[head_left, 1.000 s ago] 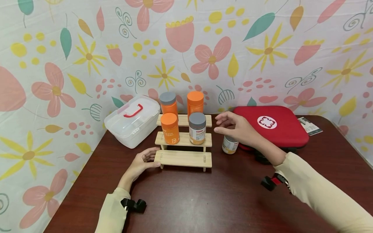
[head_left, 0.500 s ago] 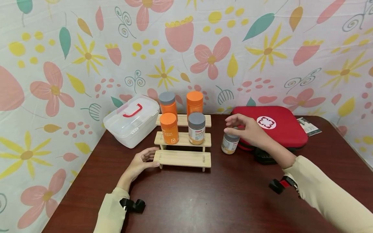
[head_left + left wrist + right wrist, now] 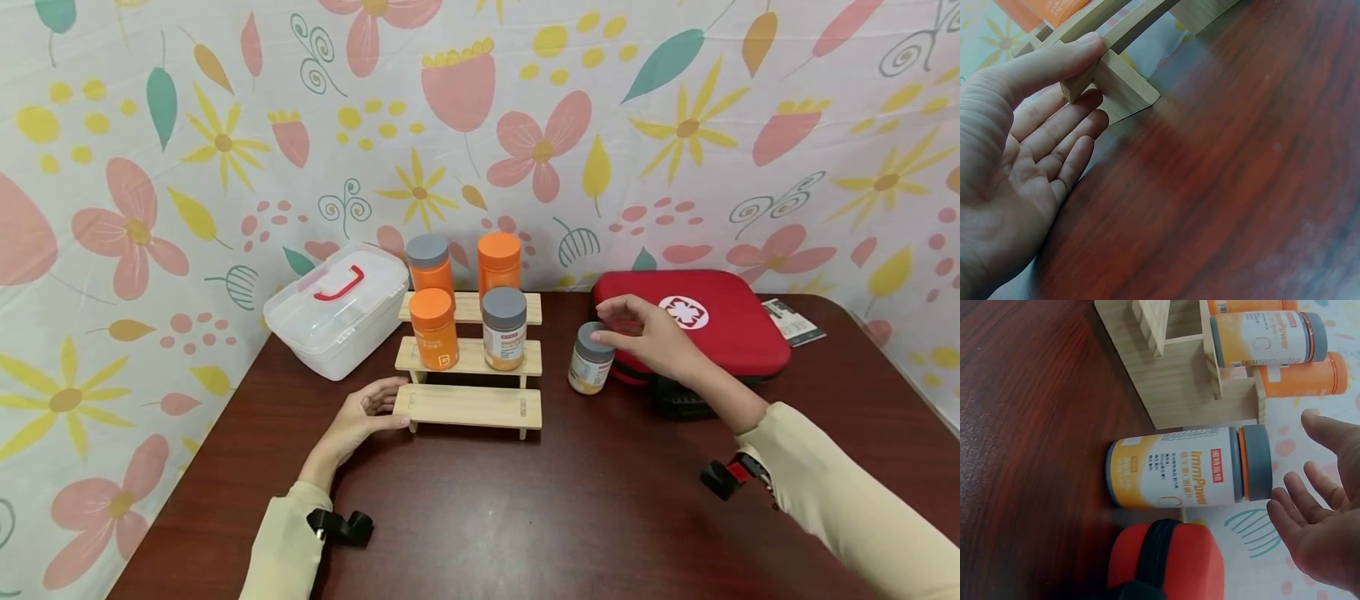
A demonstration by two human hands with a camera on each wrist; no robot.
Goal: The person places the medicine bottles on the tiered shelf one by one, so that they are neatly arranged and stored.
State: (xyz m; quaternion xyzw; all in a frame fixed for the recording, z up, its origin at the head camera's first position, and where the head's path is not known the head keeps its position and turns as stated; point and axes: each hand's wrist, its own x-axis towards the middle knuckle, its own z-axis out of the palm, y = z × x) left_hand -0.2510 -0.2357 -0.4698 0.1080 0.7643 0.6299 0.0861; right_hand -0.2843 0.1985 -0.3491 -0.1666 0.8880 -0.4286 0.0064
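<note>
My left hand (image 3: pixel 363 421) is at the left end of a stepped wooden rack (image 3: pixel 468 406). In the left wrist view its thumb (image 3: pixel 1079 55) lies on the end of the lowest step and its fingertips are against the other side, pinching the wood. My right hand (image 3: pixel 652 337) hovers beside the grey lid of an upright supplement bottle (image 3: pixel 590 362) on the table. The right wrist view shows its fingers loosely bent and apart around nothing, close to the lid of that bottle (image 3: pixel 1179 467). Two bottles stand on the middle step, an orange-lidded one (image 3: pixel 435 333) and a grey-lidded one (image 3: pixel 505 329).
Two more orange bottles, one grey-lidded (image 3: pixel 430 262) and one orange-lidded (image 3: pixel 499 260), stand on the top step. A clear-lidded white box (image 3: pixel 337 312) with a red handle is left of the rack. A red first-aid case (image 3: pixel 720 325) lies behind the right hand, with a card (image 3: pixel 793 323) beyond it.
My right hand has moved right, away from the rack and over to the lone bottle, uncovering its grey lid. My left hand keeps its place on the rack.
</note>
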